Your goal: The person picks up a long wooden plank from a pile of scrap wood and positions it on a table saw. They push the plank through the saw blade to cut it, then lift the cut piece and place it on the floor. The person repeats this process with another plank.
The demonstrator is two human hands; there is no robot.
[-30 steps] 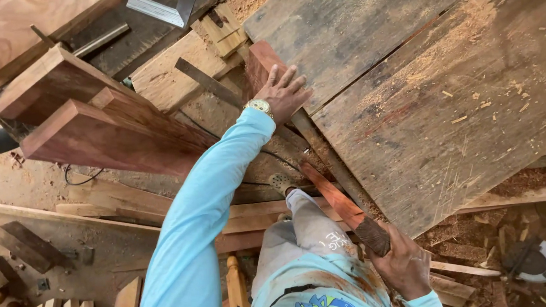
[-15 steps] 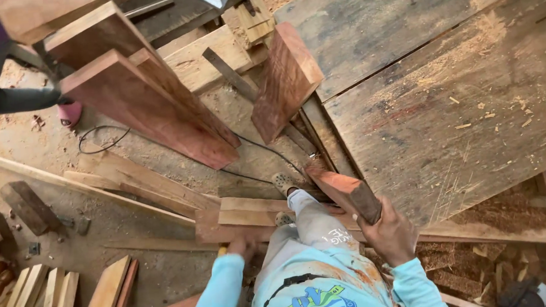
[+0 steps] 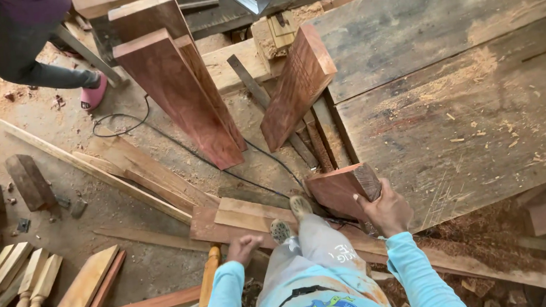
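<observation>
My right hand (image 3: pixel 388 211) is wrapped over the near end of a reddish-brown, thick-cut hardwood block (image 3: pixel 341 190), fingers curled over its rough sawn end, and that end rests at the edge of the broad, weathered grey plank workbench (image 3: pixel 452 113). A second ago my left arm was stretched far out, palm pressed on the upright reddish board (image 3: pixel 297 86) that leans against the bench; since then I have drawn it back, and my left hand (image 3: pixel 243 248) now sits low by my knee, fingers loosely curled into a near fist with nothing in it that I can make out. It hovers just above the flat pale wooden planks (image 3: pixel 252 213) lying on the sawdust-strewn floor (image 3: pixel 66 163). With that reach let go, the leaning board stands on its own, tilted against the bench beside two taller dark-red planks (image 3: pixel 177 89) that also lean there, so the only piece I have hold of is the block on my right. My two feet in worn pale shoes (image 3: pixel 291 217) rest on the floor planks between my hands. A thin black cable (image 3: pixel 175 145) trails across the floor past the leaning planks. At upper left another person's leg and pink shoe (image 3: pixel 93 94) have come into view, well apart from me. Pale turned wooden spindles (image 3: pixel 17 284) lie at lower left.
</observation>
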